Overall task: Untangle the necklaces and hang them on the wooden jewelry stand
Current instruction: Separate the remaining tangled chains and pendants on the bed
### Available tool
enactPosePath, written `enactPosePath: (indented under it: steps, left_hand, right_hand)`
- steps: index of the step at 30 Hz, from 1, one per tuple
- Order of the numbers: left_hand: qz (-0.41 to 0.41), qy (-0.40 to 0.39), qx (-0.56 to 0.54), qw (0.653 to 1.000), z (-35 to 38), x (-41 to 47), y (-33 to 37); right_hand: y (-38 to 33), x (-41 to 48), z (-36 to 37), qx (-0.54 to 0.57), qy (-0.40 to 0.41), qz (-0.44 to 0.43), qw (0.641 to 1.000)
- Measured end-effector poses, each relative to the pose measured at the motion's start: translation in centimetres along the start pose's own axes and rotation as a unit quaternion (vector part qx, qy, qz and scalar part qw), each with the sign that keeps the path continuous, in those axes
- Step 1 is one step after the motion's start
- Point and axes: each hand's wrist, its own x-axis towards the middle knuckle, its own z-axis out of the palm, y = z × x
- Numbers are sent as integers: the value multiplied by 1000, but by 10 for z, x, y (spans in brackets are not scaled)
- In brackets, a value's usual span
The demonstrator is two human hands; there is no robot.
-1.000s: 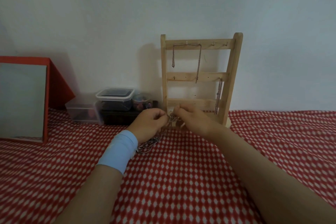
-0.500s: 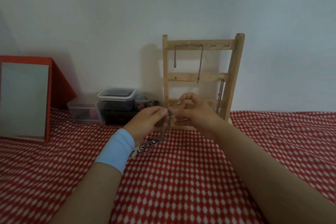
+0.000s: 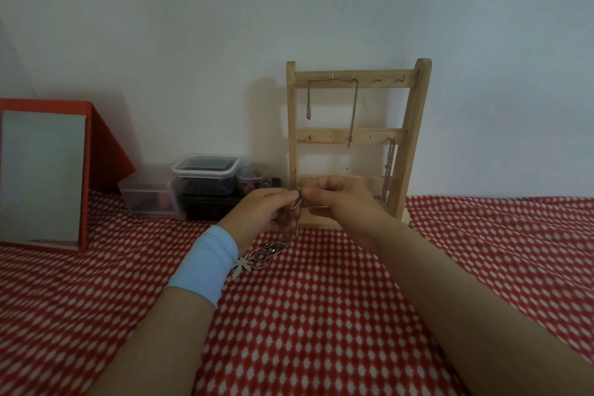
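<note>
Together, left hand [image 3: 260, 214] and right hand [image 3: 340, 202] each grip pinched on the tangled necklaces [image 3: 286, 235]; no readable writing.

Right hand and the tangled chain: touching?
Touching. The head view shows the right hand pinching the chain at its fingertips, meeting the left hand, which grips the same chain.

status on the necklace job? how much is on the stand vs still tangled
Done: two chains hang on the wooden stand, one across the top rail, one off the middle rail's right end. In hand: left hand and right hand pinch a tangled chain bunch. Left: untangle and hang those.
</note>
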Motion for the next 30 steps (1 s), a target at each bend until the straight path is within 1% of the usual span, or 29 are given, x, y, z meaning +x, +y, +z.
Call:
enactPosePath:
  steps: [2, 4, 5, 7, 8, 10, 11, 13, 15, 18, 21, 23, 25, 27, 29, 30]
  left_hand:
    - [-9, -12, 50, 999, 0, -1, 1]
    - [-29, -24, 110, 993, 1, -3, 1]
    - [-34, -34, 118, 992, 2, -4, 1]
    - [-29, -39, 79, 996, 3, -5, -1]
    - [-24, -32, 60, 997, 4, -5, -2]
    - [-11, -14, 63, 998, 4, -4, -3]
    - [-5, -9, 65, 998, 4, -3, -4]
    - [7, -2, 64, 998, 4, -2, -3]
    - [22, 1, 99, 995, 1, -3, 0]
    - [48, 9, 189, 981, -3, -5, 5]
    - [45, 23, 298, 953, -6, -5, 10]
    - [29, 18, 345, 938, -7, -6, 12]
    - [20, 5, 347, 938, -8, -7, 15]
    - [26, 11, 351, 936, -9, -8, 18]
    - [36, 29, 368, 929, -12, -8, 20]
    - [38, 33, 358, 932, -13, -9, 21]
  right_hand:
    - [1, 1, 4, 9, 24, -28, 999]
    - [1, 2, 6, 45, 22, -36, 998]
    - [1, 3, 5, 76, 8, -30, 997]
    - [0, 4, 3, 115, -15, -14, 993]
    - [-2, 3, 2, 112, -16, -6, 994]
    - [-2, 3, -2, 74, -16, 16, 997]
    - [-2, 3, -4, 42, -30, 33, 998]
    - [-1, 3, -8, -14, -87, 74, 993]
    - [-1, 1, -9, -47, -120, 95, 987]
    - [-4, -3, -8, -90, -84, 89, 988]
    - [-4, -2, -7, -43, -54, 96, 993]
    - [-2, 0, -7, -1, -48, 78, 996]
    - [-3, 0, -6, 21, -80, 48, 995]
    - [-4, -3, -3, 49, -118, 29, 991]
    - [-3, -4, 1, 43, -112, 25, 992]
    - [-2, -3, 1, 18, -98, 23, 995]
